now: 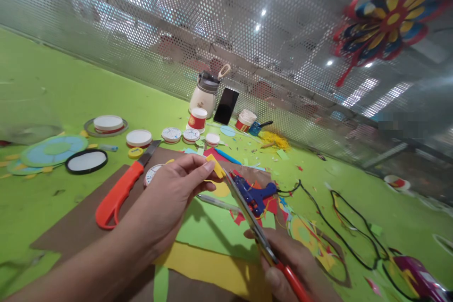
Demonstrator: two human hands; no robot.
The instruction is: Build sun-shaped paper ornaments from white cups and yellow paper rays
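My left hand [173, 184] pinches a small folded-looking strip of yellow paper [215, 166] between thumb and fingers. Scissors [249, 214] with long metal blades and a red handle are gripped in my right hand [286, 259]. Their tips meet or nearly meet the lower end of the yellow strip. Below my hands lie a green paper sheet [208, 231] and a yellow sheet [205, 264] on brown board [76, 217]. A blue glue gun [253, 193] rests just beyond the blades, among red paper scraps. Left of my forearm is an orange-handled knife [122, 191].
White round lids [138, 138], a red-and-white tub [197, 120], a pale jug [203, 94] and a dark phone [226, 106] stand toward the perforated metal screen [148, 33]. Light-blue paper discs [54, 151] lie left. A black cable [357, 212] winds across the green table at right.
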